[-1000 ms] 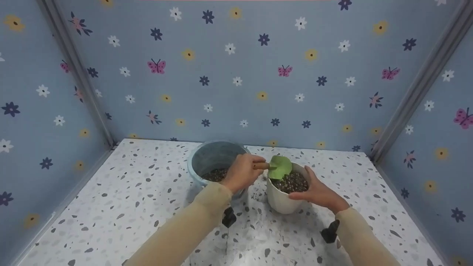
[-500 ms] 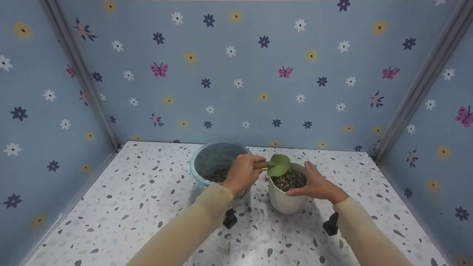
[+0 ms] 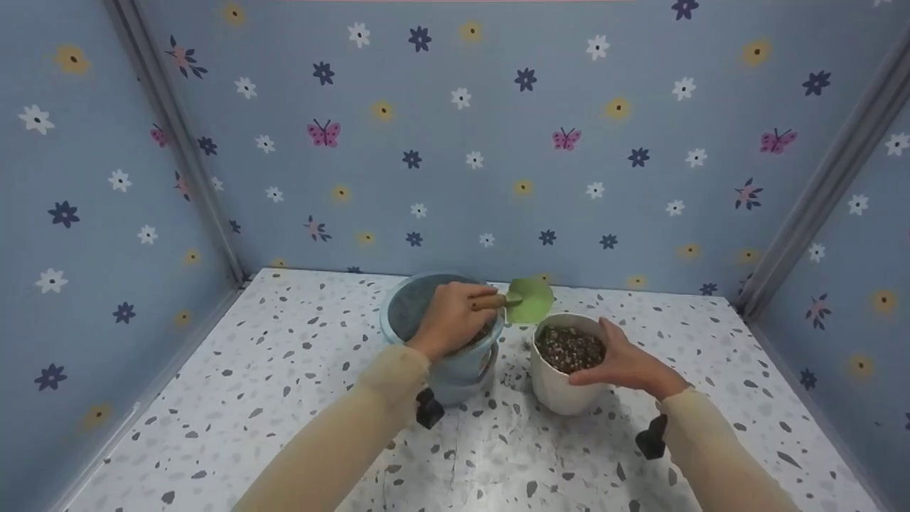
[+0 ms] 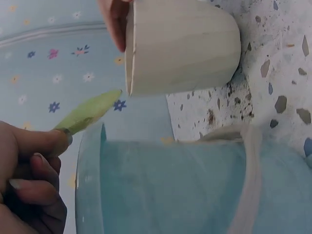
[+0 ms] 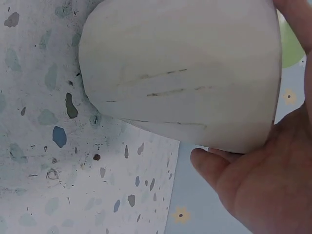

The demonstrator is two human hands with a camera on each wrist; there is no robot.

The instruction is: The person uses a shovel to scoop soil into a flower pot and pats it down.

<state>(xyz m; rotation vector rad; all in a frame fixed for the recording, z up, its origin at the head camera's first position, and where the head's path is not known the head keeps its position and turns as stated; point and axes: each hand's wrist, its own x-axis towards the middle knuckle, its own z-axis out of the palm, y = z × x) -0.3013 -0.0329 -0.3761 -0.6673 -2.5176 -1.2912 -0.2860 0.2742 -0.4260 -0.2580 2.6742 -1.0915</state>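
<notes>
My left hand [image 3: 449, 320] grips the wooden handle of a small green trowel [image 3: 532, 300] above the light blue bucket [image 3: 455, 384]. The trowel's blade sticks out past the bucket's right rim, and in the left wrist view it [image 4: 90, 111] is seen nearly edge-on. Dark, gritty soil [image 3: 571, 347] lies high inside a white plant pot [image 3: 558, 395], which stands upright to the right of the bucket. Thumb and fingers of my right hand [image 3: 631, 364] hold this pot at the right side of its rim. Much of the bucket's inside is hidden behind my left hand.
Both vessels stand on a white speckled tabletop [image 3: 284, 398], with dark crumbs [image 4: 239, 100] scattered between them. A blue flowered panel [image 3: 483, 128] rises behind, and side panels close off left and right. The bucket has a pale handle [image 4: 248, 180] hanging on its side.
My left hand has lifted the trowel from over the pot's left rim and moved it left over the bucket. The right hand keeps holding the pot. The head view has shifted slightly.
</notes>
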